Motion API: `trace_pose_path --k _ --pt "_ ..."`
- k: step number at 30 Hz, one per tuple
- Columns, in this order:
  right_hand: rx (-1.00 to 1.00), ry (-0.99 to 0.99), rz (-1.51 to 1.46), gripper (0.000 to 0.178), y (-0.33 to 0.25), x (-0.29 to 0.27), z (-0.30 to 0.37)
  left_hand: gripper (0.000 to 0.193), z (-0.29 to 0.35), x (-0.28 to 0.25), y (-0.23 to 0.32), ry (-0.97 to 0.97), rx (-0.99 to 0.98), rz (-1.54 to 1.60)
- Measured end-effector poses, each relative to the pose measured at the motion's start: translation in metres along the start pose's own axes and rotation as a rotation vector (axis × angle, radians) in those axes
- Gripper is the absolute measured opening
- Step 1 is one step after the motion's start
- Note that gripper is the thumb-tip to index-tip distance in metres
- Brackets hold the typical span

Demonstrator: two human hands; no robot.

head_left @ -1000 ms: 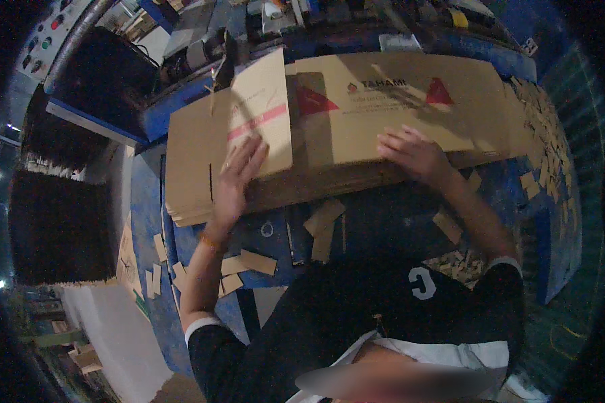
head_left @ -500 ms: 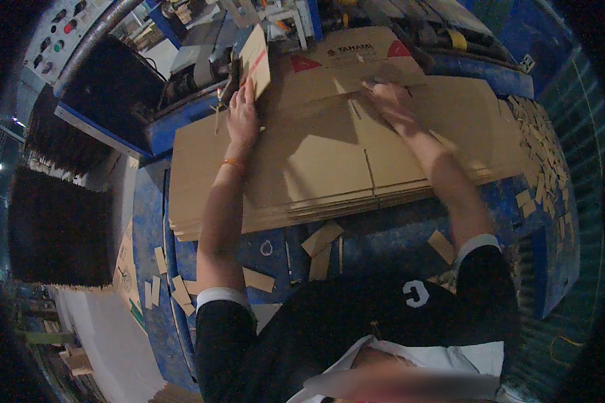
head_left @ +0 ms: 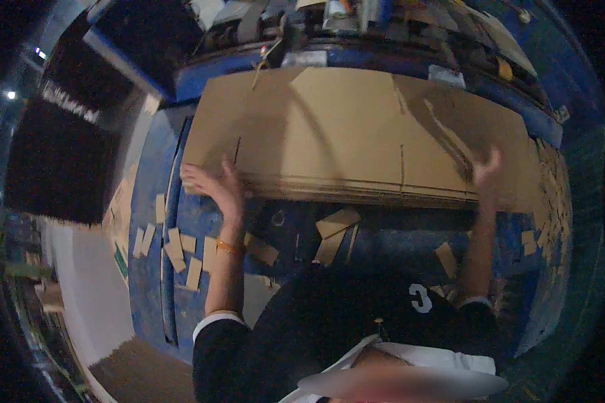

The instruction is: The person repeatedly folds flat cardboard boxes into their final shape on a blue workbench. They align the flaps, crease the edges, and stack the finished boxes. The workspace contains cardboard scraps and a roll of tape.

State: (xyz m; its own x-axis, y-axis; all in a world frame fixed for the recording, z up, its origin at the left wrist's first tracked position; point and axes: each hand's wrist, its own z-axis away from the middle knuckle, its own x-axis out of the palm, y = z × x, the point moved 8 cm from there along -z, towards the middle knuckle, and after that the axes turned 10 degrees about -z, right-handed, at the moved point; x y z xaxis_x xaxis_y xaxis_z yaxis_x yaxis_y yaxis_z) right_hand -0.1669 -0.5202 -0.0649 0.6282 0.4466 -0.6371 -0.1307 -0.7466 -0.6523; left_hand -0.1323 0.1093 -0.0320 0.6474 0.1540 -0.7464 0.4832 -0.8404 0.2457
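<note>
Nearest you, the worktop [head_left: 286, 233] carries loose cardboard offcuts [head_left: 337, 223], w/ more heaped [head_left: 551, 195] past the stack's R end. Next out, check hands: L hand [head_left: 212, 188] is open, thumb spread well away from fingers, at the near L corner of the cardboard stack [head_left: 343, 127]; contact looks likely, but no firm grip can be confirmed. R hand [head_left: 489, 169] is motion-blurred at the near edge, toward the R end; opening and hold: cannot tell. Stack pos.: flat on the worktop, directly ahead, plain brown face up, slots running in from its near edge. Change vs. 0.5 s prev.: your L hand was then farther out, at a raised printed panel, and your R hand was on a printed section at the far side; both hands are now back at the near edge, set wide apart, and no printed face shows on top. Judged meaning: the printed pc. has left the stack top (destination not shown), and work is now on the plain pcs. Farthest, beyond the stack's far edge, is the blue machine frame [head_left: 215, 82].
</note>
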Motion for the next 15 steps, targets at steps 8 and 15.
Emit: trace_pose_path --k 8,15 --pt "0.144 0.040 0.660 0.042 0.035 -0.062 0.051 0.078 0.010 0.058 0.003 -0.396 0.211 -0.221" --pt "0.037 0.686 -0.044 0.044 0.001 -0.076 0.056 0.052 -0.023 0.009 -0.055 -0.226 -0.431 1.151"
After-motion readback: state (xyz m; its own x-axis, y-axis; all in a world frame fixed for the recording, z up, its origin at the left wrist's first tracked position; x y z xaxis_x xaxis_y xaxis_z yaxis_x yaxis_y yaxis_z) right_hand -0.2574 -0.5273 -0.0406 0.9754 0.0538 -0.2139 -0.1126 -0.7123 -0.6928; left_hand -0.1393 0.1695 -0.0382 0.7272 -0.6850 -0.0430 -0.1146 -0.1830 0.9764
